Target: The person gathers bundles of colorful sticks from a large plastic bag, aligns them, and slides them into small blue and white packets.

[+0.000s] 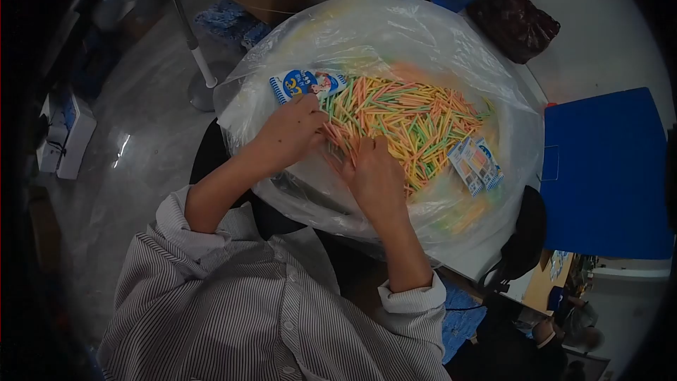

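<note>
Pastel sticks [423,123] lie heaped in a clear plastic bag [331,28], the left hand [285,134] by a blue-and-white packet [295,85], then the right hand [377,176], both with fingers curled, whether clamped I cannot tell, where hard squeezing could snap sticks.

You wore a pale shirt [226,303], thinly striped in dark; buttons [288,326] ran down the shirt's middle, both sleeves [421,310] rolled up.

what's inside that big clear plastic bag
The bag holds a heap of pastel sticks, with printed packets at its left and right edges. The heap hides whatever lies beneath.
</note>
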{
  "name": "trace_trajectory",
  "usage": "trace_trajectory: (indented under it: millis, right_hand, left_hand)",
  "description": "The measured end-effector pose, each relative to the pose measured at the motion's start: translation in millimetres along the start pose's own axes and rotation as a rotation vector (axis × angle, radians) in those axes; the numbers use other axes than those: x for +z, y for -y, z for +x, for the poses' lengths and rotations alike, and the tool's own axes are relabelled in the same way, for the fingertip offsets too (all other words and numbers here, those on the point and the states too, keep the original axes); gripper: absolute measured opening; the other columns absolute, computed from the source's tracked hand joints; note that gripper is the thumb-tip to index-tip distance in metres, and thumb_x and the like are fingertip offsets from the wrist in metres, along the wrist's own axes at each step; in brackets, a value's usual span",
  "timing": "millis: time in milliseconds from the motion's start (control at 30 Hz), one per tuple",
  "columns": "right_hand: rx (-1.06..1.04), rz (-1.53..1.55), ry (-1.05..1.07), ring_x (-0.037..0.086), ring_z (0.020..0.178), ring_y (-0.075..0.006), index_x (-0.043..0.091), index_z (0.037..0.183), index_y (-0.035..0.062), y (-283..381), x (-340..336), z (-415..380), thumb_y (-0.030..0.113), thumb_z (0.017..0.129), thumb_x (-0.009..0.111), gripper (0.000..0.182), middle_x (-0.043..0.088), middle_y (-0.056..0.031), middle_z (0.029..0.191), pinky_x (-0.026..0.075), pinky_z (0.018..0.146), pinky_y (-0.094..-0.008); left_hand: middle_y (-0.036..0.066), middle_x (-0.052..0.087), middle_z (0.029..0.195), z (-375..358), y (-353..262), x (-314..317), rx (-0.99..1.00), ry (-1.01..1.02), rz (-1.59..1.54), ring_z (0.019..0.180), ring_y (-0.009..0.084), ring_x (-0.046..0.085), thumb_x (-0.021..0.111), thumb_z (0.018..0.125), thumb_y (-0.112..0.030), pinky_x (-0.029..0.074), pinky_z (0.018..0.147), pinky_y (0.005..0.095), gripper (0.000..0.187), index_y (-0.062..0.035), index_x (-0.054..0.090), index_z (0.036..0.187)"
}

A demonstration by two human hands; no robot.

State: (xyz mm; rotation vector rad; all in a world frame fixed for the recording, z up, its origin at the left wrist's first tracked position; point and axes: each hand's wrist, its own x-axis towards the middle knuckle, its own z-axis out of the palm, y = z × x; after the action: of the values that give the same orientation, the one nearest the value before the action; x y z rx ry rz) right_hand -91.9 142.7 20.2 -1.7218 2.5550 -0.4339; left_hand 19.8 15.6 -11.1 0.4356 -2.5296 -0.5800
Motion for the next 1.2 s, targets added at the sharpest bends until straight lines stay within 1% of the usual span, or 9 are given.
trace_trajectory:
  millis: [233,333,500,600,700,733,933,1067,1200]
  right_hand:
    - [-0.111,0.225,-0.119,0.053,0.058,-0.0276,0.049,0.072,-0.0021,-39,1,10,0.012,0.071,0.058,0.017,0.050,-0.0143,0.068,0.041,0.049,-0.0350]
    - [0.056,0.454,-0.041,0.049,0.055,-0.0248,0.047,0.069,-0.0021,-48,-16,12,0.012,0.074,0.057,0.018,0.047,-0.0128,0.062,0.039,0.052,-0.0337]
    - [0.359,0.928,0.008,0.041,0.051,-0.0097,0.046,0.068,-0.0011,-54,-35,17,0.017,0.081,0.055,0.024,0.045,-0.0043,0.060,0.034,0.046,-0.0246]
    - [0.396,1.198,0.027,0.041,0.049,-0.0077,0.045,0.070,-0.0008,-41,-34,19,0.017,0.083,0.052,0.023,0.045,-0.0026,0.061,0.033,0.043,-0.0243]
    - [0.287,0.997,-0.182,0.043,0.048,-0.0065,0.048,0.077,0.0015,-23,-14,21,0.017,0.084,0.050,0.017,0.046,-0.0007,0.056,0.035,0.043,-0.0222]
    - [0.132,0.668,-0.309,0.049,0.056,-0.0166,0.048,0.082,-0.0005,-24,-5,21,0.014,0.084,0.049,0.015,0.049,-0.0081,0.064,0.039,0.049,-0.0279]
    - [0.105,0.368,-0.218,0.051,0.084,-0.0346,0.041,0.099,-0.0032,-1,-3,14,0.009,0.081,0.046,0.022,0.045,-0.0193,0.093,0.043,0.065,-0.0384]
    - [0.048,0.454,-0.299,0.051,0.078,-0.0340,0.047,0.102,-0.0017,1,4,13,0.000,0.074,0.053,0.029,0.049,-0.0172,0.091,0.043,0.067,-0.0388]
    - [-0.056,0.351,-0.414,0.053,0.085,-0.0274,0.047,0.109,-0.0006,-18,2,5,0.002,0.076,0.053,0.034,0.051,-0.0156,0.100,0.043,0.070,-0.0345]
  left_hand:
    - [0.009,0.049,0.084,15,1,3,0.157,-0.084,0.054,0.084,0.0233,0.050,0.057,0.067,-0.010,0.040,0.072,0.0321,0.013,-0.0031,0.056,0.078]
    - [0.009,0.053,0.079,30,-3,-2,0.219,-0.038,0.072,0.081,0.0237,0.052,0.055,0.072,-0.013,0.040,0.068,0.0337,0.012,-0.0040,0.054,0.080]
    - [0.016,0.055,0.072,49,-31,-6,-0.155,0.107,-0.356,0.067,0.0310,0.055,0.047,0.083,-0.019,0.042,0.059,0.0360,0.018,-0.0016,0.049,0.086]
    - [0.016,0.054,0.069,51,-44,16,-0.255,-0.019,-0.622,0.063,0.0280,0.055,0.043,0.085,-0.019,0.042,0.058,0.0348,0.019,0.0000,0.045,0.084]
    - [0.008,0.052,0.074,48,-51,43,-0.545,-0.037,-1.243,0.066,0.0175,0.052,0.043,0.085,-0.017,0.041,0.058,0.0312,0.015,-0.0024,0.045,0.084]
    - [0.005,0.051,0.078,46,-53,46,-0.733,-0.065,-1.600,0.069,0.0141,0.051,0.044,0.085,-0.019,0.041,0.059,0.0299,0.015,-0.0034,0.045,0.085]
    - [0.003,0.053,0.088,38,-58,43,-0.852,-0.047,-1.717,0.080,0.0113,0.053,0.051,0.083,-0.027,0.043,0.070,0.0220,0.024,-0.0061,0.050,0.096]
    - [0.006,0.052,0.087,46,-60,37,-1.049,-0.112,-1.605,0.081,0.0126,0.050,0.048,0.084,-0.026,0.043,0.069,0.0276,0.025,-0.0029,0.048,0.094]
    - [0.007,0.055,0.088,55,-39,32,-0.862,-0.145,-1.826,0.082,0.0141,0.052,0.046,0.086,-0.020,0.045,0.067,0.0271,0.020,-0.0018,0.051,0.093]
